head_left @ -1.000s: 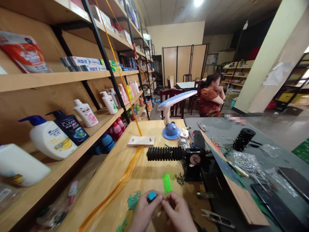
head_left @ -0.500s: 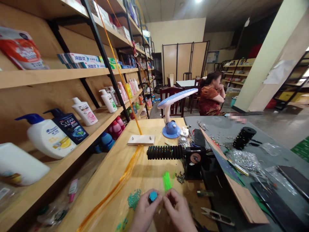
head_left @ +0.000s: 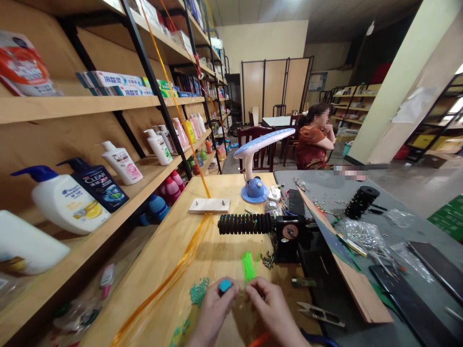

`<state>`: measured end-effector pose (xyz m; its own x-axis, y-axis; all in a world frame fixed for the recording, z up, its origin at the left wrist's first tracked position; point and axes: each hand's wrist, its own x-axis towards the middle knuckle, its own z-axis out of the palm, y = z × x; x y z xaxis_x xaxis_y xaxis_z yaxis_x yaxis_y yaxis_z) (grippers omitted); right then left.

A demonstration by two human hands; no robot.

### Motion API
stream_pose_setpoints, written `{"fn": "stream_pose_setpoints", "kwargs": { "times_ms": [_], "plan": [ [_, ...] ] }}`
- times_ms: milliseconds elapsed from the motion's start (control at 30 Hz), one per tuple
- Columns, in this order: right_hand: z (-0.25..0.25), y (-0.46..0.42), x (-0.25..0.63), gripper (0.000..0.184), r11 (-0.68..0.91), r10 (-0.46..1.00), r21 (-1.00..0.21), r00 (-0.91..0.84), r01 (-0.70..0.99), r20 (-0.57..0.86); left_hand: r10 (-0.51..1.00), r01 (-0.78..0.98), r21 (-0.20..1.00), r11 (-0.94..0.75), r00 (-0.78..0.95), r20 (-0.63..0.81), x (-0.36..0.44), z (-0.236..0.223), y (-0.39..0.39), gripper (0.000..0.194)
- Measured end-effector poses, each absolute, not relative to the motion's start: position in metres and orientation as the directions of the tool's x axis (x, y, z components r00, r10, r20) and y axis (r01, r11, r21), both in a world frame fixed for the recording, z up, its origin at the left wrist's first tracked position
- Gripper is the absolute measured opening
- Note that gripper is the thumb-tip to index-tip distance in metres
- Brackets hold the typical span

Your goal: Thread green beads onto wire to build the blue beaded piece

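Observation:
My left hand point(head_left: 216, 304) is closed around a small object with a bright blue top point(head_left: 224, 286); its lower part is hidden by my fingers. Close beside it, the thumb and fingers of my right hand point(head_left: 266, 300) are pinched together, and whatever lies between them is too small to make out. Just beyond my fingertips lies a bundle of bright green strands point(head_left: 248, 266). Small teal beads point(head_left: 199, 292) are heaped left of my left hand, with a second teal cluster point(head_left: 180, 332) nearer me. Thread snips point(head_left: 321, 314) lie right of my right hand.
A black ribbed roller point(head_left: 245, 224) juts left from a black mount point(head_left: 287, 238), with small metal pieces point(head_left: 267, 260) below. Orange threads point(head_left: 173, 270) run under a white clamp plate point(head_left: 209, 206). A blue lamp point(head_left: 254, 190) stands behind. Shelves of bottles line the left; a person point(head_left: 314, 140) sits beyond.
The view has shifted slightly, so most things sit a little further left and higher. Both hands keep nearly the same pose. Something orange now shows at the bottom edge by my right forearm.

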<state>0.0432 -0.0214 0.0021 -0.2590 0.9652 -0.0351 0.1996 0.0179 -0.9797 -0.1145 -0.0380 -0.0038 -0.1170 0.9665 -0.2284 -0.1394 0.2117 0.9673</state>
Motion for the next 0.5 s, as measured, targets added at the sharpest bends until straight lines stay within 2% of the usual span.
{"fn": "stream_pose_setpoints", "kwargs": {
  "times_ms": [100, 133, 200, 300, 333, 367, 433, 500],
  "plan": [
    [0.016, -0.029, 0.070, 0.008, 0.314, 0.903, -0.777, -0.425, 0.545, 0.066, 0.975, -0.097, 0.980, 0.175, -0.120, -0.186, -0.120, 0.001, -0.038, 0.034],
    [0.015, -0.032, 0.077, 0.010, 0.422, 0.861, -0.672, -0.501, 0.609, 0.087, 0.977, -0.089, 0.982, 0.168, -0.120, -0.178, -0.121, 0.002, -0.039, 0.033],
    [0.001, -0.040, 0.084, 0.019, 0.596, 0.778, -0.465, -0.615, 0.655, 0.130, 0.975, -0.088, 0.982, 0.169, -0.132, -0.180, -0.124, 0.002, -0.039, 0.033],
    [-0.029, -0.049, 0.085, 0.016, 0.749, 0.662, -0.207, -0.695, 0.630, 0.281, 0.968, -0.100, 0.977, 0.187, -0.149, -0.200, -0.124, 0.001, -0.041, 0.032],
    [-0.036, -0.050, 0.084, 0.017, 0.757, 0.649, -0.184, -0.687, 0.627, 0.328, 0.968, -0.100, 0.977, 0.189, -0.151, -0.202, -0.124, 0.000, -0.042, 0.032],
    [-0.040, -0.051, 0.084, 0.015, 0.762, 0.643, -0.209, -0.676, 0.613, 0.360, 0.968, -0.100, 0.977, 0.188, -0.151, -0.202, -0.124, 0.000, -0.042, 0.032],
    [-0.037, -0.051, 0.083, 0.013, 0.731, 0.682, -0.358, -0.621, 0.581, 0.386, 0.968, -0.099, 0.978, 0.185, -0.152, -0.198, -0.123, -0.001, -0.043, 0.032],
    [-0.027, -0.050, 0.083, 0.014, 0.624, 0.772, -0.561, -0.538, 0.544, 0.338, 0.960, -0.096, 0.976, 0.196, -0.182, -0.210, -0.121, 0.000, -0.042, 0.032]
  ]
}}
